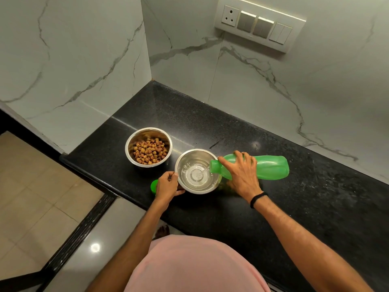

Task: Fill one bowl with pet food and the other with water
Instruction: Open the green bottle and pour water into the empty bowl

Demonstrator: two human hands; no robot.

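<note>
- Black speckled worktop (pixel 263 218) in a corner, white marble-look wall (pixel 273 91) behind and to the left.
- Two steel bowls sit on the worktop, close together, rims nearly touching.
- Far-left bowl (pixel 130 142) holds brown and tan pet food (pixel 150 151), a layer of kibble covering its bottom.
- Near bowl (pixel 210 153) holds clear water (pixel 196 175), shallow, rippled, the base ring visible through it.
- Right hand (pixel 242 174) wrapped over a green plastic bottle (pixel 271 167), fingers curled round the neck end, thumb toward the mouth.
- Bottle is tipped on its side, almost level, mouth over the right rim of the near bowl, base pointing right, clear of the worktop.
- Thin stream of water runs from the bottle mouth into the near bowl.
- Left hand (pixel 167 185) cups the left side of the near bowl, fingers closed against the outer wall, thumb at the rim.
- Green cap (pixel 153 186) lies on the worktop just left of the left hand, near the front edge, partly hidden by it.
- Black band (pixel 257 199) on the right wrist.
- Pink garment (pixel 195 266) fills the bottom centre.
- White switch panel (pixel 259 24) with a socket on the wall, upper right.
- Beige tiled floor (pixel 31 186) at lower left.
</note>
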